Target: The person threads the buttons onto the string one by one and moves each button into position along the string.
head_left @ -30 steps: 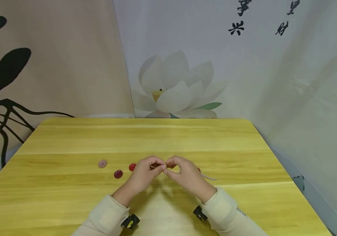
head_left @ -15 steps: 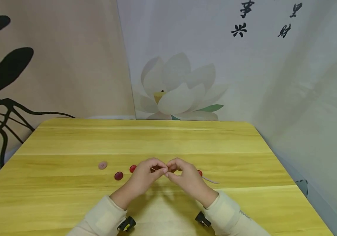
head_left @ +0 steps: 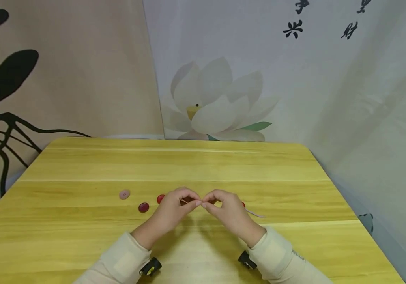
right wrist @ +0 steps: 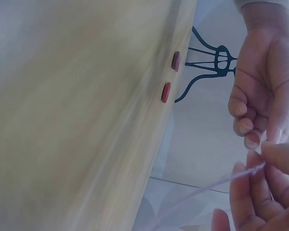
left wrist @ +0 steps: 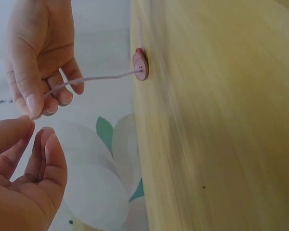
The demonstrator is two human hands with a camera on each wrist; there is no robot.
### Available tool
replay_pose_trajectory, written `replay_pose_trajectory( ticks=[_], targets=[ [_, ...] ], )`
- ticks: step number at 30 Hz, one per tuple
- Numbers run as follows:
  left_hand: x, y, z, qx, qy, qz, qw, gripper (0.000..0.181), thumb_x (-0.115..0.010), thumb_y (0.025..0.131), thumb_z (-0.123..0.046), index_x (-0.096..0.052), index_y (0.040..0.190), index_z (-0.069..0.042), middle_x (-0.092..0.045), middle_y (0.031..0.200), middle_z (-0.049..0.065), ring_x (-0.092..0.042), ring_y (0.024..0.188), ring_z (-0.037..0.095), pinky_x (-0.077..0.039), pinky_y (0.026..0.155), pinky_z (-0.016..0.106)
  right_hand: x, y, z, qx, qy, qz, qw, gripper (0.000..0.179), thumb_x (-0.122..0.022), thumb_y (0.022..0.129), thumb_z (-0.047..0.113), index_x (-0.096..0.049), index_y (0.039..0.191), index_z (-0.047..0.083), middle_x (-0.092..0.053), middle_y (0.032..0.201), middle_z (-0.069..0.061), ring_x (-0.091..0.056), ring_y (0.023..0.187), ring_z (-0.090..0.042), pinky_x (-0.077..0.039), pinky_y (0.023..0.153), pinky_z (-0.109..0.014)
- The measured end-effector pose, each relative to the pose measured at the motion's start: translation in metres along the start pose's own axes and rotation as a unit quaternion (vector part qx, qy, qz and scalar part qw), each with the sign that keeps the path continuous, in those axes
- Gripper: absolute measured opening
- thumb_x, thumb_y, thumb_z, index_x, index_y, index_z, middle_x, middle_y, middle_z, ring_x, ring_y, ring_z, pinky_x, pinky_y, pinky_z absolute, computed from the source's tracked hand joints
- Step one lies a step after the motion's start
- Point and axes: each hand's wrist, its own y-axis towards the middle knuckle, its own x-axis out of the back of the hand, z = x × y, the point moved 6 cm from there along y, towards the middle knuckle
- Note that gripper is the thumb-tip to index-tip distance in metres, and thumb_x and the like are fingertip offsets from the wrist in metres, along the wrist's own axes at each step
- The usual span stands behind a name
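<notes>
My left hand (head_left: 171, 211) and right hand (head_left: 230, 211) meet fingertip to fingertip above the table. Between thumb and index finger, the right hand pinches a thin lilac string (left wrist: 96, 78) close to its end. The left thumb and index finger pinch right at that end, where the fingertips hide it. From the fingers the string slants down through a pink button (left wrist: 142, 70) at the table, with a red button (left wrist: 138, 50) behind it. In the head view, the string's tail (head_left: 256, 214) lies right of the right hand, beside the partly hidden red button (head_left: 243, 204).
Left of the hands lie a pale pink button (head_left: 124, 194), a dark red button (head_left: 143, 207) and a bright red button (head_left: 160, 198), partly behind the left hand. The wooden table (head_left: 82, 244) ends at a printed curtain (head_left: 117, 79) at the back.
The right thumb and index finger have come together at the left fingertips, from slightly apart before. The head view has shifted slightly; the loose buttons stay where they lie on the table.
</notes>
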Motion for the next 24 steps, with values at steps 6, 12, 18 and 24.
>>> replay_pose_trajectory(
  ticks=[6, 12, 18, 24],
  targets=[
    [0.0, 0.0, -0.002, -0.003, -0.002, 0.01, 0.9999, 0.006, -0.065, 0.092, -0.013, -0.069, 0.095, -0.01, -0.064, 0.094, 0.001, -0.059, 0.086, 0.016, -0.05, 0.076, 0.029, 0.001, 0.0, 0.001, 0.02, -0.005, 0.003, 0.9998, 0.003, -0.066, 0.092, 0.014, -0.069, 0.094, 0.014, -0.067, 0.091, 0.006, -0.062, 0.09, -0.014, -0.049, 0.075, -0.027],
    [0.006, -0.002, 0.001, 0.023, 0.005, 0.005, 0.9997, 0.008, -0.066, 0.092, -0.015, -0.068, 0.099, -0.009, -0.065, 0.095, 0.0, -0.06, 0.087, 0.014, -0.05, 0.077, 0.031, 0.004, 0.0, 0.001, 0.017, -0.012, 0.002, 0.9998, 0.004, -0.065, 0.093, 0.016, -0.068, 0.094, 0.013, -0.065, 0.091, 0.007, -0.059, 0.087, -0.012, -0.048, 0.074, -0.028],
    [0.02, -0.004, 0.006, 0.045, 0.014, -0.013, 0.9988, 0.007, -0.066, 0.091, -0.01, -0.067, 0.098, -0.008, -0.064, 0.093, 0.0, -0.059, 0.088, 0.014, -0.05, 0.078, 0.032, 0.006, 0.0, 0.0, 0.015, -0.019, -0.001, 0.9997, 0.006, -0.065, 0.093, 0.017, -0.067, 0.093, 0.012, -0.064, 0.09, 0.007, -0.058, 0.087, -0.01, -0.049, 0.077, -0.031],
    [0.039, -0.005, 0.014, 0.053, 0.037, -0.035, 0.9973, 0.01, -0.066, 0.091, -0.01, -0.067, 0.101, -0.007, -0.066, 0.094, 0.001, -0.06, 0.088, 0.016, -0.05, 0.079, 0.034, 0.008, -0.001, -0.002, 0.009, -0.021, 0.001, 0.9997, 0.004, -0.065, 0.094, 0.017, -0.067, 0.093, 0.014, -0.064, 0.091, 0.007, -0.057, 0.084, -0.011, -0.047, 0.072, -0.027]
  ],
)
